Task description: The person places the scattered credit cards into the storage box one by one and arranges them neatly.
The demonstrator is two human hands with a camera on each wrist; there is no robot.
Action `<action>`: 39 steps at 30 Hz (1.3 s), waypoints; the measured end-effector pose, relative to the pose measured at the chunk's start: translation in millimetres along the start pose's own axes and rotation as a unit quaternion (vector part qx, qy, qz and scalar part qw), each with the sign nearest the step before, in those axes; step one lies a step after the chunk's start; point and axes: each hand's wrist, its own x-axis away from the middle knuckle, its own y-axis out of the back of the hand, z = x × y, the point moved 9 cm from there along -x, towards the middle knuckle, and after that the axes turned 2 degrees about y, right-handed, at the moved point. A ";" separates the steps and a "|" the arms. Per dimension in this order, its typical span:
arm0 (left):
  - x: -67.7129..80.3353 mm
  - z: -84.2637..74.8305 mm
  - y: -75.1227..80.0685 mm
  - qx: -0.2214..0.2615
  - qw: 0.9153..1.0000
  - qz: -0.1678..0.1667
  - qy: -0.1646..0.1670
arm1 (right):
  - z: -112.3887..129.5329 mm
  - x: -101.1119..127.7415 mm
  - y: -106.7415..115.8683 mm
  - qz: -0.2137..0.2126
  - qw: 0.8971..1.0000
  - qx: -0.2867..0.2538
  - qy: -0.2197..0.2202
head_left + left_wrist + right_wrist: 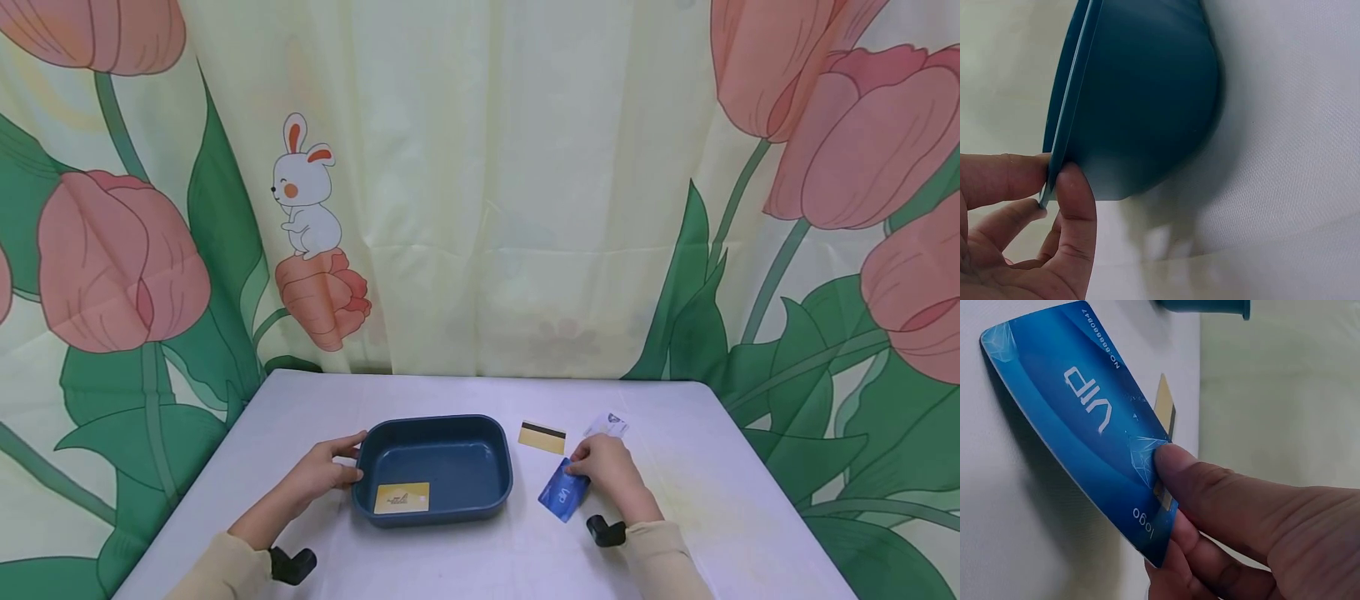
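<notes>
A dark blue rectangular tub (435, 515) stands on the white table. My left hand (327, 469) is at its left end, and the left wrist view shows thumb and fingers pinching the rim (1075, 81). Inside the tub, at its near left corner, lies a gold card (402, 498). To the right of the tub, my right hand (606, 468) pinches a blue VIP card (562, 492) by one corner. That VIP card (1066, 412) is tilted, its printed face turned to the right wrist camera, with the thumb lying over the printed face.
A gold card with a black stripe (542, 437) lies on the table between the tub and my right hand. Beyond that hand, a whitish card (609, 425) is partly hidden. A flowered curtain (487, 208) hangs behind the table's far edge.
</notes>
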 end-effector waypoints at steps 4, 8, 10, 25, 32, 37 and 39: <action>0.1 -0.1 -0.6 -0.001 1.000 0.002 0.001 | -1.4 -1.2 3.6 0.002 1.000 -0.010 -0.014; 0.8 -0.6 -0.9 -0.001 1.000 0.003 0.001 | -1.2 -3.6 7.8 -0.001 0.999 -0.032 -0.029; 1.1 0.0 -0.9 -0.002 1.000 0.003 0.001 | -1.3 -4.7 8.4 0.000 0.999 -0.042 -0.035; -0.3 1.0 -0.5 -0.003 1.000 0.002 -0.004 | 3.0 -5.0 14.2 -0.003 0.995 -0.096 -0.038; -1.2 2.1 -0.6 0.002 1.000 -0.001 -0.006 | 3.2 -4.9 20.7 -0.016 0.992 -0.115 -0.044; -1.0 2.6 -1.5 0.003 1.000 0.000 -0.005 | 3.8 -4.2 24.4 -0.024 0.990 -0.130 -0.042; -1.3 2.2 -1.3 0.002 1.000 -0.001 -0.006 | 4.5 -4.1 25.5 -0.025 0.989 -0.138 -0.040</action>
